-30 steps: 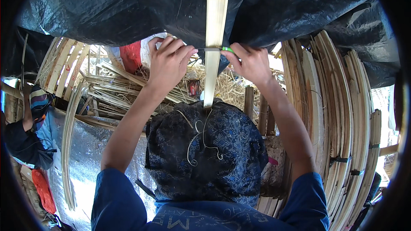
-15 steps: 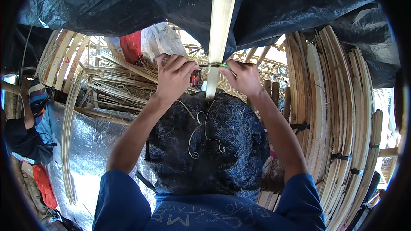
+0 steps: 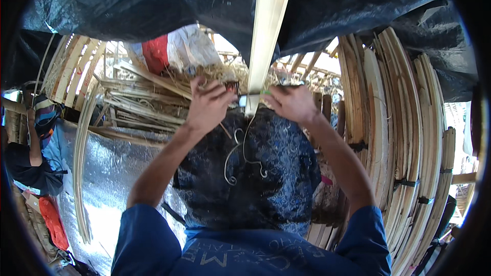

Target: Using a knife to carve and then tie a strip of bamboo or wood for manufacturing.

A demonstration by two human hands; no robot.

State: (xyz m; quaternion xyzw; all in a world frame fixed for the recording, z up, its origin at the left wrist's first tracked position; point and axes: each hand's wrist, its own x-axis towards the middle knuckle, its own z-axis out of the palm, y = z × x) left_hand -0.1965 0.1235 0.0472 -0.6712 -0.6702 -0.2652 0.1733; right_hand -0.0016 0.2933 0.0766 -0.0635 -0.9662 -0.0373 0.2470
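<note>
A long pale wooden slat [image 3: 267, 30] slopes away from me, its near end against the dark patterned cloth [image 3: 279, 174] over my lap. Across the slat lies a thin knife [image 3: 250, 94] with a bit of green at its right side. My left hand [image 3: 207, 105] is closed on the knife's left end, its fingers slightly smeared by motion. On the other side, my right hand [image 3: 294, 103] grips the green end. Thin curled shavings [image 3: 231, 166] rest on the cloth below the slat.
Tall bundles of wooden slats [image 3: 396, 122] stand at the right. Split strips [image 3: 148, 97] and straw-like shavings lie ahead on the left. A silvery sheet [image 3: 123, 179] covers the left side, with another person's arm [image 3: 35, 138] beyond. Black plastic sheeting [image 3: 153, 5] hangs in front.
Both hands and the knife have slid down along the slat toward me. The slat's far end has shifted slightly right and lower in view.
</note>
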